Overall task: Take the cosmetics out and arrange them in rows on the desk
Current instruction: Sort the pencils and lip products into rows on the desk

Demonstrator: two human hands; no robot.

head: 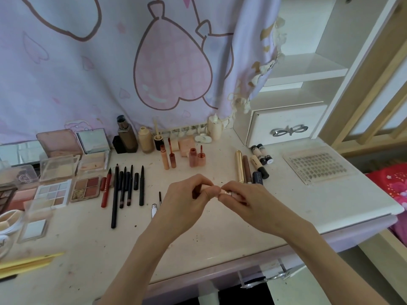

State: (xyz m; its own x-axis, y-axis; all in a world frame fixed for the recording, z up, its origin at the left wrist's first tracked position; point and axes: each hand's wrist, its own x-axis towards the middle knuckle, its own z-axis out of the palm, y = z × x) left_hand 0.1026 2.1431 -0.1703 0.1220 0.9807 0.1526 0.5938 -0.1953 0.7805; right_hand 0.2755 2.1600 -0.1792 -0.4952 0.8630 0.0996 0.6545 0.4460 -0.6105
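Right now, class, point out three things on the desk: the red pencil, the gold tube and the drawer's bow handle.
red pencil [106, 189], head view, middle of its shaft.
gold tube [240, 166], head view, middle of its body.
bow handle [289, 130], head view, the knot at its centre.

A matt, speck-marked white desk [308, 201] is seen; printed cloth [110, 62] hangs at upper left; a glossy gold metallic tube [240, 166] lies right of centre.

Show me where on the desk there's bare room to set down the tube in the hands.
Bare desk lies right of the hands, between the gold tube group and the lash card. The near strip, in front of the pencils, is bare too. The left side is crowded with palettes; the back row is packed with bottles. Both hands, left and right, pinch the tube.
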